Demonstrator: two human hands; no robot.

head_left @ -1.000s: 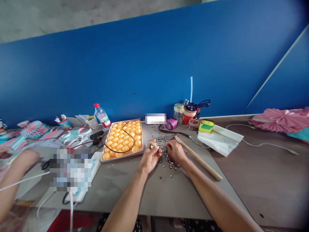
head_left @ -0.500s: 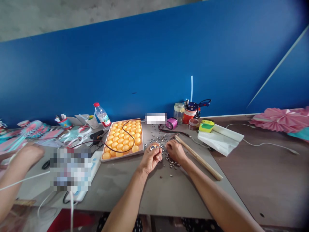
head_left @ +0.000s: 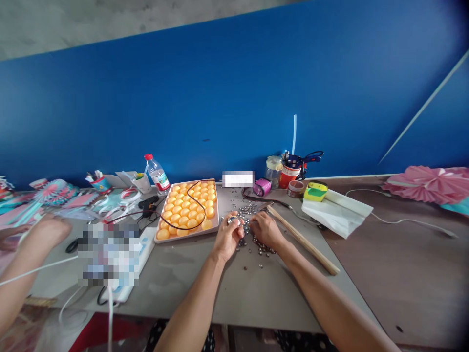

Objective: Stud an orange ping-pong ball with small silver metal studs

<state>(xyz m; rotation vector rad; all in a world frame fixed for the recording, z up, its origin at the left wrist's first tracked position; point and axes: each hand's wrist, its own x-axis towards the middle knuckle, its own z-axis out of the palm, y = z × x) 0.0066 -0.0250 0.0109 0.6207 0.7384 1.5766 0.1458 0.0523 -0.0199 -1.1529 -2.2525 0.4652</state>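
My left hand is closed around a small shiny silver piece whose exact kind I cannot make out. Its fingers are curled up over the table, with the thumb pressed near the piece. Beneath and between both hands lie many small round silvery beads, loosely scattered. My right hand rests palm down at the right side of these beads, fingertips bent together among them; whatever they pinch is hidden. A wooden stick lies slantwise just right of that hand.
A tray of orange balls sits left of my hands, a dark cable across it. Behind stand a bottle, a jar and a red cup. A power strip lies left; another person's hand is beyond it.
My left hand has turned slightly, so its fingers cover more of the silver piece. My right hand stays at the beads, its fingers a little shifted. The view has swung slightly left.
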